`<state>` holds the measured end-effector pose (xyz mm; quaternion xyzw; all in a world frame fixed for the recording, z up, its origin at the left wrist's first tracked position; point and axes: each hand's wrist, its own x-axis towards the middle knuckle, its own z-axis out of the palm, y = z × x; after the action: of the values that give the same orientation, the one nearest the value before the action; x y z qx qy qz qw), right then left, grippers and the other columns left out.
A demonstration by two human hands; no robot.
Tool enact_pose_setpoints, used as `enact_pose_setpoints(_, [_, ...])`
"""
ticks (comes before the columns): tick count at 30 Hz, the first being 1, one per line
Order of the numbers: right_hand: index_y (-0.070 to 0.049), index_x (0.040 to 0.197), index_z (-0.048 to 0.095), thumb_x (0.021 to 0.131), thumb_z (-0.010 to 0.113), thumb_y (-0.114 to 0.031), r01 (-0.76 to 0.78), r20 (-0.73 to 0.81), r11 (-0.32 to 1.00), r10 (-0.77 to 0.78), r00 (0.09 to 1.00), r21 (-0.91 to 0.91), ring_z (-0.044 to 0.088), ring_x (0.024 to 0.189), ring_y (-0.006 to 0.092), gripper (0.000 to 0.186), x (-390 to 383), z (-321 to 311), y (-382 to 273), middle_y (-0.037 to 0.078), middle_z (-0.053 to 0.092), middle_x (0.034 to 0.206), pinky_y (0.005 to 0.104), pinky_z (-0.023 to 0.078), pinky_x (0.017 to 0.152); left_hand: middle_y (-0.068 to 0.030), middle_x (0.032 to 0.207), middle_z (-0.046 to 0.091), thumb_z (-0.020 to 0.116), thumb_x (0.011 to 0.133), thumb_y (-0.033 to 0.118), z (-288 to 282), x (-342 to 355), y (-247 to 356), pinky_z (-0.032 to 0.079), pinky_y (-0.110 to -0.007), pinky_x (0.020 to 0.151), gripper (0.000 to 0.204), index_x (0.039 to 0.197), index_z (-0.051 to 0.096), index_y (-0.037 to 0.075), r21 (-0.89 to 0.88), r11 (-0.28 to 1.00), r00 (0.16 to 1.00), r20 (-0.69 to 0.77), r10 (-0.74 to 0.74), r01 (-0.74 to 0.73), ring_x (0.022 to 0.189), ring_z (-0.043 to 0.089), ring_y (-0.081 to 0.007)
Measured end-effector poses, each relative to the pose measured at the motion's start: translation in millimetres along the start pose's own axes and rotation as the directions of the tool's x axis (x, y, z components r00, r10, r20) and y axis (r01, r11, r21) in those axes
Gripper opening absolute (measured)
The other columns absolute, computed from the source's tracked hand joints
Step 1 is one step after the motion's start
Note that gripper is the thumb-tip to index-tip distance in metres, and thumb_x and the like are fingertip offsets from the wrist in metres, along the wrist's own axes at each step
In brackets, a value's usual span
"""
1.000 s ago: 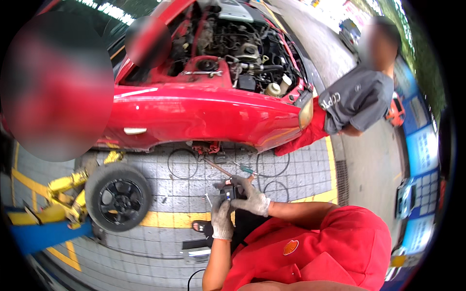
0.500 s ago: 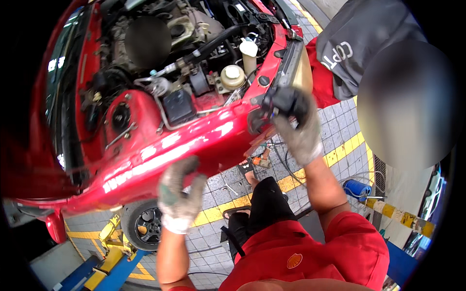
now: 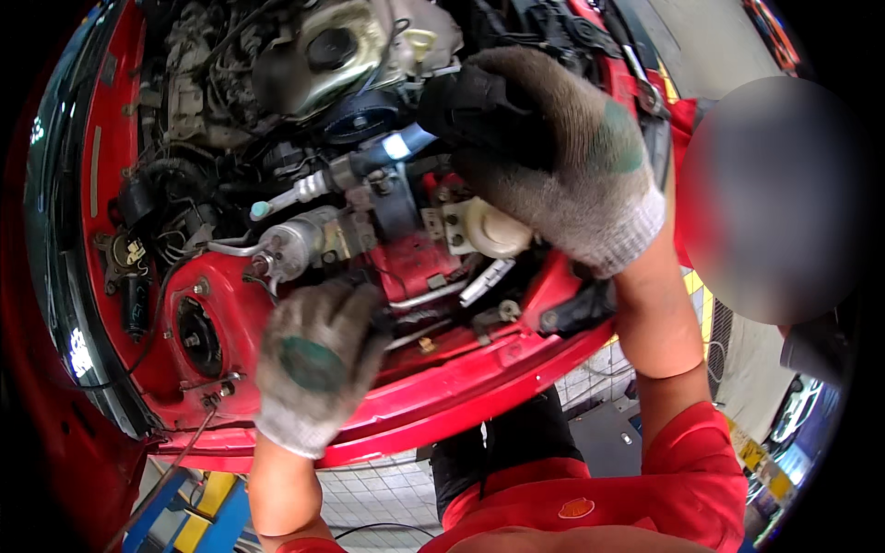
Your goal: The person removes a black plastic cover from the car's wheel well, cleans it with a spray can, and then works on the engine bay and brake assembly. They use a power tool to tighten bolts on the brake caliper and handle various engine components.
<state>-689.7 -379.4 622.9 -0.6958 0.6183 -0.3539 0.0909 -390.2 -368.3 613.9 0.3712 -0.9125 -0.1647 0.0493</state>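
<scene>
Both hands wear dirty, light knitted gloves with green patches. My right hand (image 3: 576,175) grips a black object (image 3: 475,106) over the engine, beside a cream-coloured reservoir (image 3: 498,228) and a dark hose with a pale band (image 3: 373,158). My left hand (image 3: 318,364) is lower down at the near side of the engine bay, fingers curled over a dark area I cannot make out, just below a silver cylindrical component (image 3: 295,247) and right of a round strut mount (image 3: 196,336).
The red fender (image 3: 470,392) runs across in front of me. The windscreen edge (image 3: 60,230) is on the left. A person (image 3: 696,120), mostly blurred, is at the right. Yellow and blue lift parts (image 3: 203,516) show at lower left.
I have moved from standing back to leaning over the engine bay. Earlier both hands held the black object; my left hand left it and moved down-left, while my right carried it over the engine.
</scene>
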Motion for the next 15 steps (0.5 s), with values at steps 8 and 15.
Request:
enact_pose_setpoints(8, [-0.001, 0.134, 0.062, 0.076, 0.084, -0.013, 0.242, 0.184, 0.967, -0.225, 0.957, -0.074, 0.073, 0.102, 0.0341, 0.063, 81, 68, -2, 0.019, 0.073, 0.112, 0.0428, 0.058, 0.089, -0.0084, 0.113, 0.064, 0.081, 0.077, 0.030, -8, -2, -13, 0.052, -0.046, 0.089, 0.054, 0.126, 0.068, 0.012, -0.210, 0.978, 0.964, 0.261, 0.047, 0.010, 0.103, 0.062, -0.0309])
enact_pose_setpoints(15, [-0.003, 0.133, 0.064, 0.073, 0.084, -0.011, 0.197, 0.274, 0.980, -0.194, 0.942, 0.016, 0.072, 0.095, 0.0383, 0.064, 99, 118, 3, 0.020, 0.071, 0.109, 0.0430, 0.059, 0.081, -0.0055, 0.097, 0.063, 0.070, 0.082, 0.023, 25, -15, -13, 0.050, -0.041, 0.081, 0.029, 0.107, 0.068, 0.009, -0.331, 0.943, 0.990, 0.116, 0.083, -0.040, 0.089, 0.059, -0.0236])
